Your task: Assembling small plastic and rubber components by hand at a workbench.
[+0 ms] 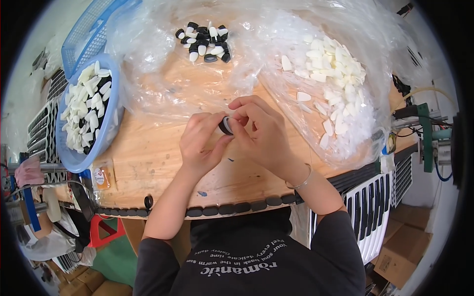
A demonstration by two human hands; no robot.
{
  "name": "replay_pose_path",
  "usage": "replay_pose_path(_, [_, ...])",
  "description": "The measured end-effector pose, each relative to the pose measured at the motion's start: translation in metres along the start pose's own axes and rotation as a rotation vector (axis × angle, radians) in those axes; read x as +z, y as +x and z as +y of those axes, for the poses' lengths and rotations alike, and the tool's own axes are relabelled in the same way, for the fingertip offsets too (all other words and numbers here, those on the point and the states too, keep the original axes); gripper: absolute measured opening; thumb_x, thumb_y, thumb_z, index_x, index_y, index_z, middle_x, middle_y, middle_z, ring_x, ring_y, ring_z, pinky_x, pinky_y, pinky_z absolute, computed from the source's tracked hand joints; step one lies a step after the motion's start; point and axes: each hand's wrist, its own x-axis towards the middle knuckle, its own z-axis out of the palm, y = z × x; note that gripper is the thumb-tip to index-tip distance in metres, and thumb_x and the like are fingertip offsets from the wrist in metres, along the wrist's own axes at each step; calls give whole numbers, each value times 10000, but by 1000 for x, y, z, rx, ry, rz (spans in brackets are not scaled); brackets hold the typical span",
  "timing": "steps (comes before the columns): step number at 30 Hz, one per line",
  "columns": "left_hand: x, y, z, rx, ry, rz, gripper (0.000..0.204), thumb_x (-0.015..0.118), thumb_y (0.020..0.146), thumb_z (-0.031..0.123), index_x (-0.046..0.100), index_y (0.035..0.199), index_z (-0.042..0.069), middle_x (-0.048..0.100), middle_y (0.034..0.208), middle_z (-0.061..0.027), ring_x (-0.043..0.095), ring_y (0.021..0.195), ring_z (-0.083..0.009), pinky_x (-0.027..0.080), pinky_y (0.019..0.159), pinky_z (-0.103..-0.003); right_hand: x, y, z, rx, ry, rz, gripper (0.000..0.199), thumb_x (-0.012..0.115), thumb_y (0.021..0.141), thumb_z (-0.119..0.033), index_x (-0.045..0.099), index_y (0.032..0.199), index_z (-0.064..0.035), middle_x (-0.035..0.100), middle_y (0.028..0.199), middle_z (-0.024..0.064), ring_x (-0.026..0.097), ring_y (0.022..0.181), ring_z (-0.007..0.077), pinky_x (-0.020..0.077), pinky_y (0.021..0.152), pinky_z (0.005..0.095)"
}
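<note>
Between my hands, over the middle of the wooden table, is a small round black piece (225,126) with a pale inner part, like a cap or ring. My left hand (200,140) pinches it from the left. From the other side, the thumb and fingers of my right hand (262,132) close on its edge. Beyond my hands lies a cluster of black round pieces (201,43) with white tips. To the right, a heap of white tongue-shaped pieces (338,69) rests on clear plastic sheeting (291,108).
A blue basket (114,98) full of white and black pieces stands at the left, with a blue mesh basket (74,54) behind it. An orange-and-clear packet (102,177) lies near it. Black oval pieces (227,209) line the table's front edge, and a black ring (148,201) sits there.
</note>
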Motion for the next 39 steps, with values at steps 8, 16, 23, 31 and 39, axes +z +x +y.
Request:
replay_pose_path(8, [-5, 3, 4, 79, 9, 29, 466, 762, 621, -35, 625, 1067, -30, 657, 924, -141, 609, 839, -286, 505, 725, -345, -1, -1, 2, 320, 332, -97, 64, 643, 848, -39, 585, 872, -28, 644, 948, 44, 575, 677, 47, 453, 578, 193])
replay_pose_path(16, [-9, 4, 7, 102, -52, 5, 459, 769, 628, -26, 637, 1067, -35, 656, 844, -154, 622, 796, -285, 510, 698, -336, -7, -3, 9, 556, 533, -356, 154, 606, 921, -126, 570, 822, -14, 610, 721, 14, 573, 636, 53, 458, 546, 185])
replay_pose_path(23, [-6, 1, 1, -19, -111, -38, 481, 764, 618, -41, 632, 1080, -21, 659, 910, -133, 615, 801, -272, 516, 684, -337, -2, -5, 19, 567, 609, -291, 118, 595, 923, -103, 574, 843, -20, 595, 764, -1, 562, 648, 48, 470, 608, 179])
replay_pose_path(31, [-6, 5, 0, -54, -75, -58, 474, 755, 673, -4, 621, 1127, -9, 638, 896, -110, 605, 828, -227, 497, 704, -309, -5, -4, 21, 526, 622, -190, 165, 631, 898, -104, 622, 1031, -7, 673, 859, 48, 586, 700, 57, 478, 627, 191])
replay_pose_path(39, [-10, -4, -2, -601, -506, -90, 145, 579, 919, 86, 628, 833, -20, 607, 667, -30, 528, 620, -82, 430, 608, -217, -19, -3, 13, 517, 611, -219, 169, 644, 896, -130, 626, 1008, -4, 678, 824, 59, 582, 652, 73, 470, 618, 199])
